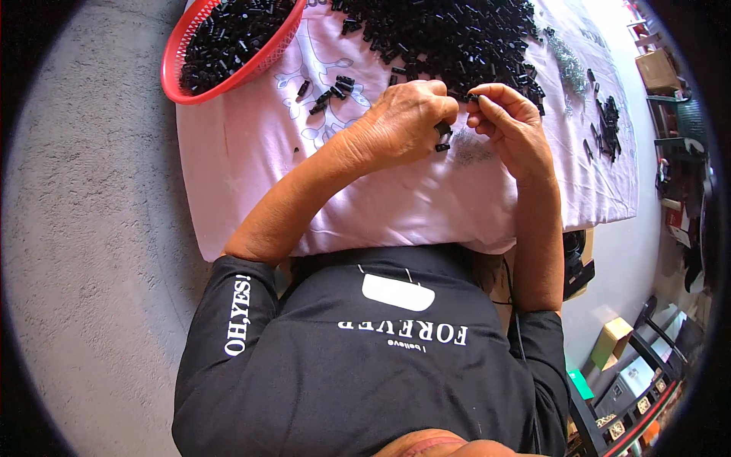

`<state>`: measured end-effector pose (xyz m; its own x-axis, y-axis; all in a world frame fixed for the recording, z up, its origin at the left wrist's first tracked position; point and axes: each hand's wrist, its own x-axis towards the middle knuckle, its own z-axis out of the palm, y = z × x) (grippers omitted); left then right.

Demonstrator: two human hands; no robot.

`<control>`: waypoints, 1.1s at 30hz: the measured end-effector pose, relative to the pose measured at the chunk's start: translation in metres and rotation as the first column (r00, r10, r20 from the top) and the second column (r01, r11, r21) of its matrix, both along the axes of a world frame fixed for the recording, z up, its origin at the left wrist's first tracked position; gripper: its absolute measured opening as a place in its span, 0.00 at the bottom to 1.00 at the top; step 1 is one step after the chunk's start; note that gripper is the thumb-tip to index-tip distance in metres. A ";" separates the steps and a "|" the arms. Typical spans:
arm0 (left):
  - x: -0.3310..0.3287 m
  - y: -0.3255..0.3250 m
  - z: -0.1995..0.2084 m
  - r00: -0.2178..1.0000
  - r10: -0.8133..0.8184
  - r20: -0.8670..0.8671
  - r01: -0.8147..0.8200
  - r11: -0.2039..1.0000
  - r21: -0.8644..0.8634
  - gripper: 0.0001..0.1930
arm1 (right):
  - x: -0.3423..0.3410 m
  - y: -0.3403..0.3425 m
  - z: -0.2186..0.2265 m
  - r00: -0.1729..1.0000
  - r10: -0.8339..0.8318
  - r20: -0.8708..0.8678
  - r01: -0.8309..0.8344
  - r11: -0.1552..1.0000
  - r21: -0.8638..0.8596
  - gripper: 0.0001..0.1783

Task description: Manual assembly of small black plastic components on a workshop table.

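Note:
My left hand (411,118) is closed, fingers curled, with small black cylindrical parts (443,129) showing at its lower fingers. My right hand (514,126) pinches another small black part (473,97) between thumb and forefinger, close to the left fingertips. What the left thumb and forefinger hold is hidden behind the hand. Just beyond both hands spreads a large heap of the same black parts (457,38). Beneath the hands, a thin scatter of tiny metallic pieces (474,148) lies on the pink cloth (381,209).
A red plastic basket (173,82) full of black parts stands at the far left. Several loose black parts (333,94) lie near it. At the right are a small heap of black parts (608,128) and a silvery pile of tiny metal pieces (567,65). Boxes (611,343) stand beyond the table's right side.

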<state>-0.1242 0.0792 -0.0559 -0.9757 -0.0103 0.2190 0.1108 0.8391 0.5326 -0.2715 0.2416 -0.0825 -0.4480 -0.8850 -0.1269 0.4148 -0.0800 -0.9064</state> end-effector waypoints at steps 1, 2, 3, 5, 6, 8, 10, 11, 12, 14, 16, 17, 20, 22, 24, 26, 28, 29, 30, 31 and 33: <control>0.000 -0.001 0.002 1.000 0.014 -0.014 -0.013 1.000 0.017 0.14 | 0.000 0.000 0.000 1.000 -0.001 -0.002 0.001 1.000 -0.001 0.10; 0.000 -0.002 0.003 1.000 0.013 -0.013 -0.013 1.000 0.017 0.14 | -0.001 0.001 -0.001 1.000 -0.001 -0.002 0.001 1.000 0.000 0.10; -0.001 -0.003 0.003 0.999 0.015 -0.035 -0.014 0.999 0.036 0.14 | -0.002 0.001 -0.002 1.000 -0.003 0.013 0.003 1.000 -0.025 0.10; -0.002 -0.007 0.003 0.995 0.023 -0.094 -0.019 0.999 0.045 0.14 | -0.004 0.001 -0.003 1.000 -0.005 0.029 0.006 0.999 -0.049 0.10; -0.001 -0.008 0.003 0.995 0.023 -0.093 -0.018 0.999 0.046 0.14 | -0.004 0.002 -0.003 0.998 -0.019 0.059 0.025 0.995 -0.094 0.10; -0.001 -0.010 0.005 0.997 0.034 -0.073 -0.032 0.999 0.033 0.15 | -0.006 0.002 -0.002 0.995 -0.038 0.096 0.052 0.986 -0.156 0.10; -0.001 -0.010 0.005 0.997 0.036 -0.074 -0.033 0.999 0.036 0.15 | -0.006 0.002 -0.001 0.994 -0.035 0.102 0.052 0.984 -0.168 0.10; -0.001 -0.010 0.004 0.997 0.037 -0.075 -0.034 0.999 0.039 0.15 | -0.006 0.002 -0.001 0.994 -0.033 0.107 0.052 0.982 -0.181 0.10; -0.002 -0.010 0.004 0.997 0.036 -0.074 -0.033 0.999 0.041 0.15 | -0.006 0.002 -0.001 0.994 -0.034 0.108 0.053 0.982 -0.179 0.10; -0.002 -0.009 0.002 0.998 0.025 -0.056 -0.023 0.999 0.045 0.15 | -0.007 0.001 -0.001 0.993 -0.032 0.110 0.051 0.984 -0.173 0.10; -0.002 -0.010 0.002 0.998 0.034 -0.057 -0.031 0.998 0.049 0.15 | -0.007 0.002 -0.002 0.994 -0.031 0.104 0.049 0.983 -0.176 0.10; -0.002 -0.011 0.002 0.997 0.043 -0.060 -0.040 0.998 0.051 0.15 | -0.007 0.001 -0.003 0.995 -0.029 0.097 0.046 0.982 -0.181 0.10; -0.001 -0.016 0.001 0.996 0.045 -0.077 -0.042 0.999 0.034 0.15 | -0.006 0.002 -0.002 0.995 -0.043 0.094 0.058 0.985 -0.163 0.10; -0.001 -0.017 0.003 0.996 0.042 -0.077 -0.039 0.999 0.037 0.15 | -0.006 0.001 -0.002 0.995 -0.046 0.092 0.061 0.984 -0.167 0.10; 0.000 -0.017 0.004 0.996 0.042 -0.076 -0.039 0.998 0.039 0.15 | -0.005 0.000 -0.002 0.995 -0.045 0.091 0.061 0.983 -0.171 0.10; 0.001 -0.016 0.003 0.998 0.029 -0.058 -0.027 0.999 0.033 0.15 | -0.005 0.001 -0.002 0.995 -0.062 0.075 0.074 0.983 -0.168 0.10; 0.000 -0.015 0.005 0.999 0.016 -0.030 -0.015 0.999 0.037 0.15 | -0.006 0.001 -0.002 0.995 -0.068 0.070 0.079 0.983 -0.163 0.10; 0.000 -0.014 0.005 1.000 0.003 0.000 -0.003 0.999 0.040 0.16 | -0.007 0.001 -0.002 0.995 -0.075 0.066 0.085 0.983 -0.161 0.10; 0.001 -0.014 0.005 1.000 0.003 0.000 -0.003 0.999 0.040 0.16 | -0.008 0.001 -0.003 0.995 -0.074 0.066 0.084 0.983 -0.161 0.10; 0.002 -0.013 0.005 1.000 0.002 0.015 -0.002 0.999 0.038 0.16 | -0.007 0.001 -0.004 0.995 -0.070 0.065 0.080 0.984 -0.160 0.10; 0.003 -0.012 0.004 1.000 0.000 0.031 -0.002 0.999 0.036 0.17 | -0.008 0.000 -0.005 0.996 -0.065 0.065 0.074 0.984 -0.162 0.10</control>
